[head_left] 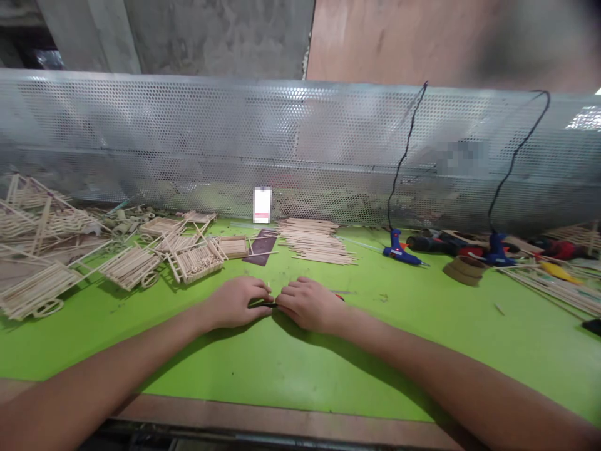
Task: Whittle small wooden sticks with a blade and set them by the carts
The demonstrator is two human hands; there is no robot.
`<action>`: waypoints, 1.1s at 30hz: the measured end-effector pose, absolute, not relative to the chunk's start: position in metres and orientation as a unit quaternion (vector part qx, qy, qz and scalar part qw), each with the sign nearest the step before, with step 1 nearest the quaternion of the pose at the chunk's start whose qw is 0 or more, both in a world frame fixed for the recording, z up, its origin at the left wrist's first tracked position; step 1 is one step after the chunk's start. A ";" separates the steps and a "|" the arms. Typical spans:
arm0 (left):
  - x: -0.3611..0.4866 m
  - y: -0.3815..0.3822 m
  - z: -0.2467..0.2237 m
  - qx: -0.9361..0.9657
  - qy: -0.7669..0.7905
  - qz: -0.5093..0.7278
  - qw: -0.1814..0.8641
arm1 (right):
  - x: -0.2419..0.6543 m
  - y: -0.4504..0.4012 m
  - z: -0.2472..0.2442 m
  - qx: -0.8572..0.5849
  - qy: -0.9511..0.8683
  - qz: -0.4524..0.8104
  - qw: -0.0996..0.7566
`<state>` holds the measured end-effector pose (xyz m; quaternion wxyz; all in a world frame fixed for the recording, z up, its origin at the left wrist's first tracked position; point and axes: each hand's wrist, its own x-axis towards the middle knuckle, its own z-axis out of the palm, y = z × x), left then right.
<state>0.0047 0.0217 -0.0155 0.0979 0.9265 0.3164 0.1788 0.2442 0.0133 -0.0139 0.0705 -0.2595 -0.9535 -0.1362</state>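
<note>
My left hand (pixel 238 302) and my right hand (pixel 307 304) meet low over the middle of the green tabletop, both with fingers closed. From my right fingertips a thin dark blade-like strip (pixel 263 305) reaches across to the left thumb. A tiny pale stick end (pixel 269 285) shows at the left fingertips; the rest of it is hidden. Behind the right wrist peeks a red and black piece (pixel 339 297), and I cannot tell whether it belongs to the strip. A flat greyish strip lies just beyond.
A pile of thin wooden sticks (pixel 317 240) lies ahead, beside a dark sheet (pixel 261 247). Several small stick-built carts (pixel 196 262) crowd the left. To the right are blue glue guns (pixel 400 250) with hanging cords and a brown tape roll (pixel 464 270). Perforated metal (pixel 211 138) closes the back.
</note>
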 end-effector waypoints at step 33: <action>-0.004 0.025 -0.019 0.957 0.225 0.184 0.024 | 0.247 0.011 -0.011 -0.268 -0.956 -0.102 0.066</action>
